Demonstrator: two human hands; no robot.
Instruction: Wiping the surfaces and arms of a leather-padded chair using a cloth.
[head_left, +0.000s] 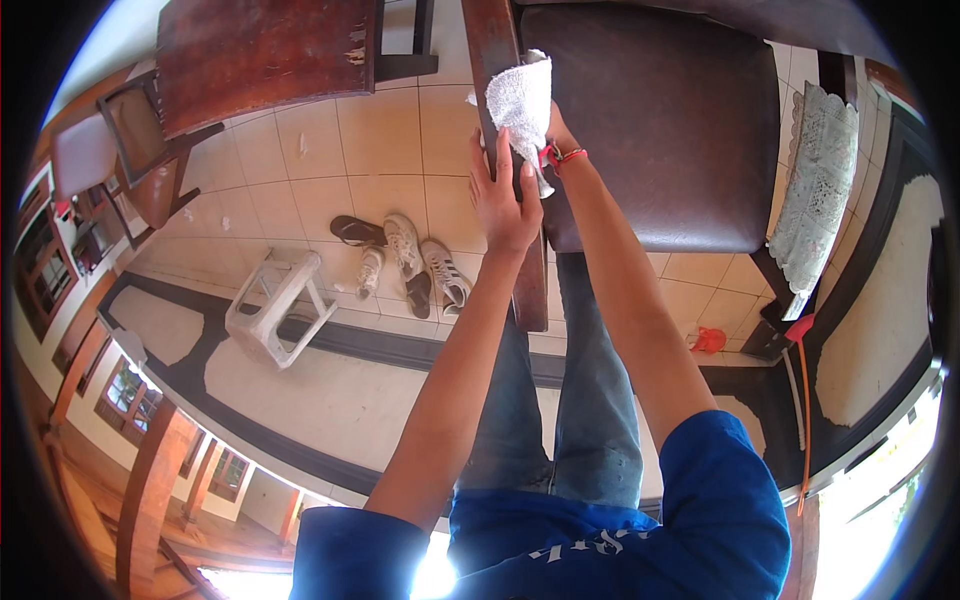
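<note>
A white terry cloth (517, 97) is draped over the dark wooden armrest (534, 292) of a brown upholstered chair. My left hand (506, 206) lies over the armrest just below the cloth. Its fingers are spread, and the index fingertip and thumb meet the cloth's lower edge. On the seat side, my right hand (561, 133) is at the cloth, which hides most of its fingers; it appears to grip the fabric. A red cord bracelet (559, 156) circles that wrist. The brown padded seat (660, 135) spreads to the right of both hands.
A worn wooden table (262, 60) stands at the upper left. Several shoes and sandals (405, 251) lie on the tiled floor near a white plastic stool (277, 307). At the right is a lace cloth (814, 187); a red object (709, 340) lies on the floor.
</note>
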